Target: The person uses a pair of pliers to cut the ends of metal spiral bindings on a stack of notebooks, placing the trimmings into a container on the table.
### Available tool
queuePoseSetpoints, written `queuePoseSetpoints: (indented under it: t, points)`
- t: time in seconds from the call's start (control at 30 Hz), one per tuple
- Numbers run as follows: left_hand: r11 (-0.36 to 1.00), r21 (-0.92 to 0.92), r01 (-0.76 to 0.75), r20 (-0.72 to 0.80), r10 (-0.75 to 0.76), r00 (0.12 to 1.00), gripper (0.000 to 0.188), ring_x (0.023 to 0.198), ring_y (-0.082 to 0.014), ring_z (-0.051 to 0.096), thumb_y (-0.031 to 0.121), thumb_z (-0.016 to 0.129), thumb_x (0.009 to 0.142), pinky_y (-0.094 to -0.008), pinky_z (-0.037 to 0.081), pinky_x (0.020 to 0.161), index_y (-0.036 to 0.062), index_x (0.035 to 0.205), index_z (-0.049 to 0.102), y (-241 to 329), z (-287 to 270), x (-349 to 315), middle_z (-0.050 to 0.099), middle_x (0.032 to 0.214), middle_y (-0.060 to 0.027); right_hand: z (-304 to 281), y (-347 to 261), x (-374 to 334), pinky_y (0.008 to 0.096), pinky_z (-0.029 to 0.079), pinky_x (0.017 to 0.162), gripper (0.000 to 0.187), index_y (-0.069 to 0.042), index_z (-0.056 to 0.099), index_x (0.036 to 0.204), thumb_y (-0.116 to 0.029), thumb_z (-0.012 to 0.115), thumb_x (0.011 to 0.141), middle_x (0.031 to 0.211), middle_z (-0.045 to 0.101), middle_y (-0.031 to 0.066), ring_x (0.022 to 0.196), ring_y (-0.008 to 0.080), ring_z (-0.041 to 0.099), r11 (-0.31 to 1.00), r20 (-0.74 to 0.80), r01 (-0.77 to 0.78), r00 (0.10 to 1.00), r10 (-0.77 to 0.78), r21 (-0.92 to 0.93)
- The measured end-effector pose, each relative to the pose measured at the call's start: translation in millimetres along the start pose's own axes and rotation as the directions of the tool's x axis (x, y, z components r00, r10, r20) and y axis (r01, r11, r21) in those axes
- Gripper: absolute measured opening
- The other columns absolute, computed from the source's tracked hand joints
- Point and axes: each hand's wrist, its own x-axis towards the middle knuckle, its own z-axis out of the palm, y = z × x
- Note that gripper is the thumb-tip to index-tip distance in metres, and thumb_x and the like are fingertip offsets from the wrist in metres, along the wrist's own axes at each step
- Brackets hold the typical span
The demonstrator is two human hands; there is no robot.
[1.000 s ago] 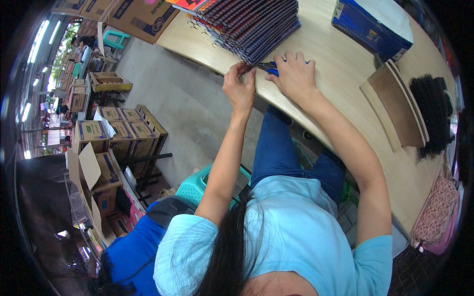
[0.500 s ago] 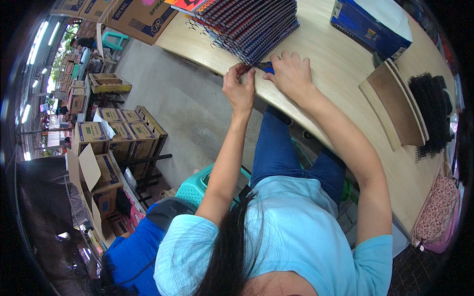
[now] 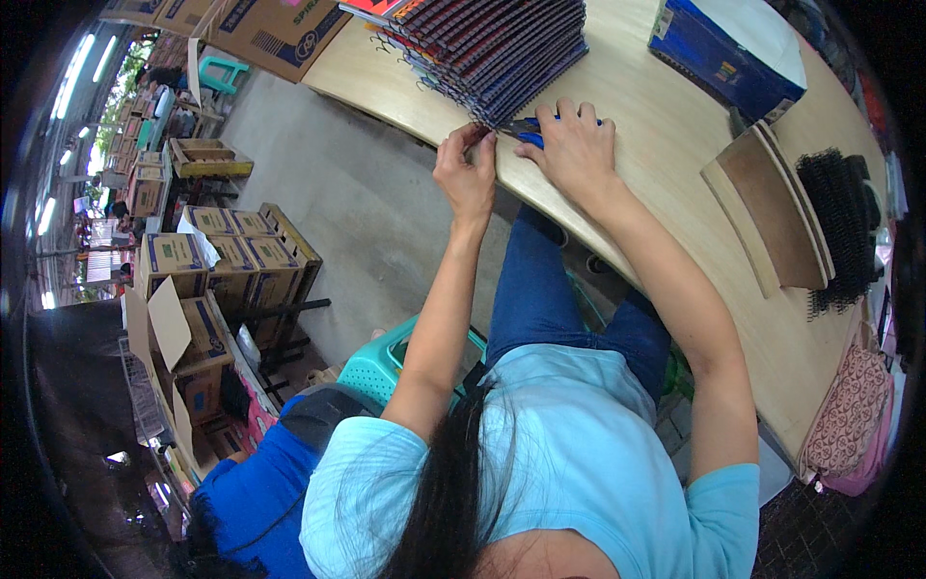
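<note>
A tall stack of spiral notebooks point(image 3: 492, 53) stands at the table's far edge, its dark wire coils turned toward me. At the near corner of the stack, my left hand point(image 3: 468, 179) is closed in a pinch on the corner of a low notebook; the fingertips partly hide what they grip. My right hand point(image 3: 577, 145) is wrapped round blue-handled pliers point(image 3: 530, 140), palm down over the table edge. The pliers' metal jaws point left and reach the end of the notebook's coil, close to my left fingertips.
On the pale curved table point(image 3: 666, 193) lie a blue box point(image 3: 723, 63), a wooden stand point(image 3: 772, 207) and a bundle of black coils point(image 3: 837, 232). A patterned pouch point(image 3: 849, 405) hangs at the right edge. Cardboard boxes point(image 3: 231, 256) and a green stool point(image 3: 376, 367) are on the left.
My right hand has shifted slightly and opened its grip a little, so more of the pliers shows. My left hand stays at the notebook corner.
</note>
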Motion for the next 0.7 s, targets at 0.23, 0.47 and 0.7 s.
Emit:
queuePoseSetpoints:
  t: [0.23, 0.47, 0.7]
  points:
    - [1.000, -0.008, 0.004, -0.006, -0.004, 1.000, 0.020, 0.084, -0.0181, 0.068, 0.009, 0.072, 0.081, -0.0301, 0.052, 0.081, -0.0022, 0.097, 0.067, -2, 1, 0, 0.071, 0.089, -0.0131, 0, -2, 1, 0.0494, 0.049, 0.070, 0.050, -0.011, 0.064, 0.104, -0.052, 0.069, 0.076, 0.102, 0.059, 0.0098, 0.098, 0.0298, 0.058, 1.000, 0.017, -0.003, 1.000, 0.003, -0.008]
    - [0.999, 0.041, -0.024, 0.013, 0.024, 1.000, 0.019, 0.082, -0.0185, 0.068, 0.009, 0.072, 0.081, -0.0302, 0.052, 0.079, -0.0024, 0.095, 0.067, 0, 1, 1, 0.071, 0.089, -0.0140, -1, -2, 11, 0.0486, 0.050, 0.070, 0.049, -0.009, 0.067, 0.100, -0.052, 0.069, 0.077, 0.096, 0.064, 0.0113, 0.094, 0.0315, 0.063, 0.996, 0.152, -0.027, 0.988, 0.014, 0.085]
    - [0.998, 0.041, 0.038, 0.023, -0.039, 0.999, 0.019, 0.080, -0.0163, 0.068, 0.009, 0.071, 0.082, -0.0284, 0.052, 0.075, -0.0030, 0.097, 0.067, -2, -2, 4, 0.071, 0.089, -0.0128, -12, 8, 4, 0.0489, 0.049, 0.071, 0.049, -0.009, 0.065, 0.104, -0.050, 0.070, 0.077, 0.099, 0.062, 0.0105, 0.094, 0.0314, 0.061, 0.992, 0.148, -0.082, 0.987, 0.067, 0.097]
